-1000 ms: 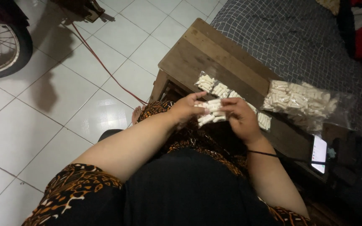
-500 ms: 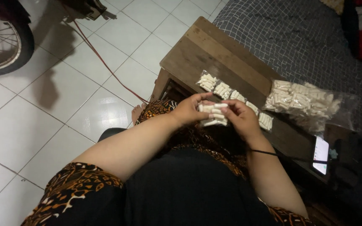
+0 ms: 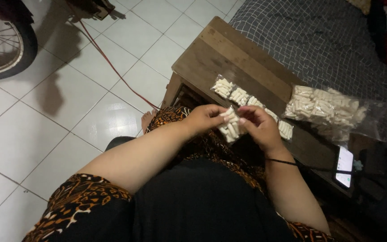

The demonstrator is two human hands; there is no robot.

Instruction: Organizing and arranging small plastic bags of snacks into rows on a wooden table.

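I see both hands, left (image 3: 209,117) and right (image 3: 257,125), fingers pinching a clear crinkly packet (image 3: 230,127) | pale stubby sticks inside, upright | rough wooden tabletop (image 3: 229,62)

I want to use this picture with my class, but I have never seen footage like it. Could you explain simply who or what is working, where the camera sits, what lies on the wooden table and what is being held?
There is no machine here: a person works with two bare hands. The single camera is worn on the person's head and looks down, so you see their arms from above. The left hand and right hand together hold a small clear packet of pale stick-shaped snacks. On the wooden table lies a row of similar small packets, and beside it a large clear bag of the same snacks. A phone with a lit screen rests at the table's near edge. A wheel stands on the white tiled floor.
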